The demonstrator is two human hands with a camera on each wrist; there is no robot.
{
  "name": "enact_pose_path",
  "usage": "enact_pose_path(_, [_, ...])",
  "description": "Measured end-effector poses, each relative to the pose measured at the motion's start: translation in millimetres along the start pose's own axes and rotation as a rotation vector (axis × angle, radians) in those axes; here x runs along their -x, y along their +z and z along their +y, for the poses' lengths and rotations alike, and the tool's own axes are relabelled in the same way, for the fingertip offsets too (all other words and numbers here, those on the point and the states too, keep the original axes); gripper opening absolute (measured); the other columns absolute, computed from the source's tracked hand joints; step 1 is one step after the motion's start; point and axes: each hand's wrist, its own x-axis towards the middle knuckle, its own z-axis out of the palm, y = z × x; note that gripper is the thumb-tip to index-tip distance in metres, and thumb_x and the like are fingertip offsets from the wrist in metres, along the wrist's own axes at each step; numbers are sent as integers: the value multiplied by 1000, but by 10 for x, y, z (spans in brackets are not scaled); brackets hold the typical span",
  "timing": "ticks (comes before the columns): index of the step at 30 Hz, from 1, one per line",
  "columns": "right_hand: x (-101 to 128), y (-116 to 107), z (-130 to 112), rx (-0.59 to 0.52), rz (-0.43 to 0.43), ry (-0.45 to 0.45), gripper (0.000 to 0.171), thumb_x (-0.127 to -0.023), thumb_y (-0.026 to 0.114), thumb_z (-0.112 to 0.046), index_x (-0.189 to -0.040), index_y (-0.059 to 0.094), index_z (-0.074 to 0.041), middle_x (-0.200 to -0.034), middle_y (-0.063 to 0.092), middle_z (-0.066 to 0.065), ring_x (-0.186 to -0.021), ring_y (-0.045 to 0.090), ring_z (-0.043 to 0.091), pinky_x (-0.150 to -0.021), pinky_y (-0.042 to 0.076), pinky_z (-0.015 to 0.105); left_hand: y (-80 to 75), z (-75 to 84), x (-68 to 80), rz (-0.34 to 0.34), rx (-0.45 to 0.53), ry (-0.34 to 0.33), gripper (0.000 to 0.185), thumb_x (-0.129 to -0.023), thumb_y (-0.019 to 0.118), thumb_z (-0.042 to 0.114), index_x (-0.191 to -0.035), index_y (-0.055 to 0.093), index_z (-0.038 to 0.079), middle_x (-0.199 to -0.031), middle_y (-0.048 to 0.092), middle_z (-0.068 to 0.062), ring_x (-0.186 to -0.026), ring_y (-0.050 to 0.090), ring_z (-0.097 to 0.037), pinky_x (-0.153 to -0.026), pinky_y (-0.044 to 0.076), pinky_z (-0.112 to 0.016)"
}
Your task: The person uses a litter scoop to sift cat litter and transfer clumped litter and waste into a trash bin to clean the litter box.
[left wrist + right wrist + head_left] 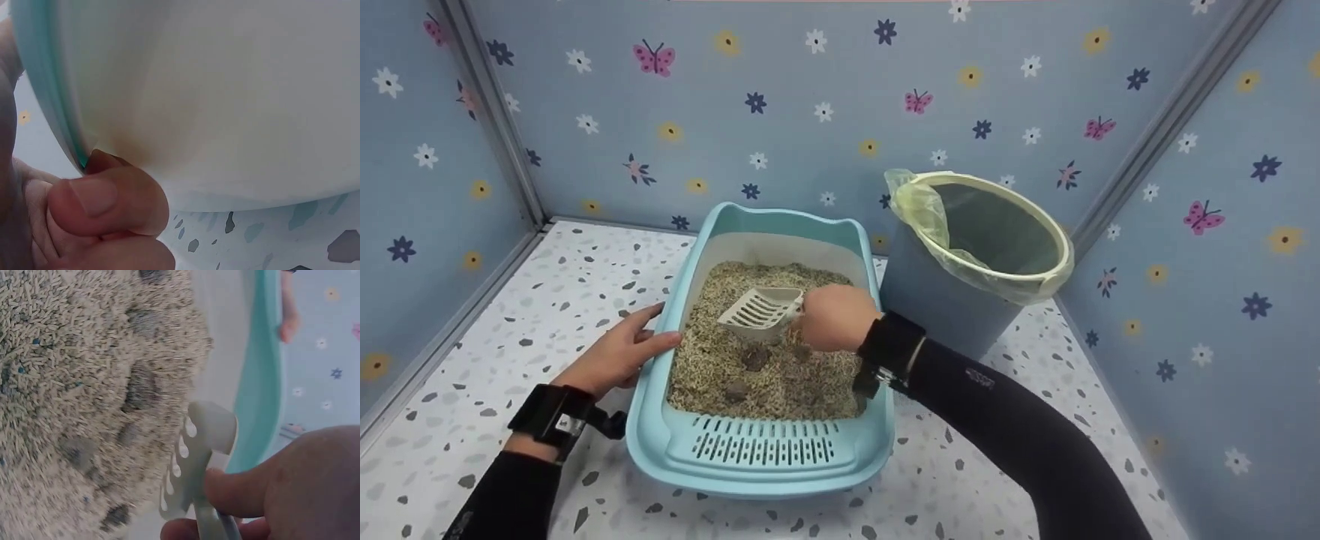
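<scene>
A light blue litter box (660, 442) filled with pale pellet litter (712, 360) sits on the speckled floor. Several dark grey clumps (755, 355) lie in the litter (73, 382). My right hand (834, 318) grips the handle of a white slotted scoop (761, 309) held just above the litter; in the right wrist view the scoop (194, 450) is pinched by thumb and fingers. My left hand (619, 352) rests on the box's left rim, fingers fairly straight; the left wrist view shows my thumb (107, 205) against the box's outer wall (225, 95).
A grey-blue bin (937, 300) lined with a yellowish bag (930, 210) stands right of the box, against the back corner. Flowered blue walls enclose the speckled floor (570, 277) on three sides.
</scene>
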Motion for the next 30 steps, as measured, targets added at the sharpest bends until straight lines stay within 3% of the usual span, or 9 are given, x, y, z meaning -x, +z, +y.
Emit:
enact_pose_path(4, [271,-270,48,72,-25,-5,35,-110,68,-39,-83,61,-17,-80,61,2,-70,61,23,-59,54,47,2,12,-15,7,-17,18,92,-115,64,32,-178,4,4,-123,73,-29,-80,78,-25,-55,62,-33])
enact_pose_path(9, [536,-499,116,208,-77,-75,27,-101,71,-28,-82,56,-18,-77,54,1,-67,53,22,-58,51,48,1,10,-22,15,-42,24,91,-115,64,33,-178,4,3,-121,74,-28,-79,77,-25,-55,63,-34])
enact_pose_path(18, [670,-526,107,382,-197,-152,32,-83,60,-9,-65,36,-23,-66,29,-5,-60,29,16,-49,33,40,11,-14,-9,8,-31,24,90,-116,62,33,-178,3,4,-131,68,-34,-90,79,-30,-69,69,-43])
enact_pose_path(27, [672,-477,42,525,-170,-208,41,-87,67,-14,-62,35,-24,-62,27,-6,-57,27,15,-47,29,39,19,-17,-14,11,-45,28,89,-116,62,32,-178,5,3,-125,72,-30,-86,79,-29,-63,67,-40])
enact_pose_path(30, [649,-432,22,570,-170,-215,48,-94,70,-22,-61,35,-23,-62,27,-5,-57,27,15,-46,30,38,16,-15,-19,16,-46,31,89,-116,63,31,-178,5,2,-125,72,-31,-87,79,-30,-63,67,-41])
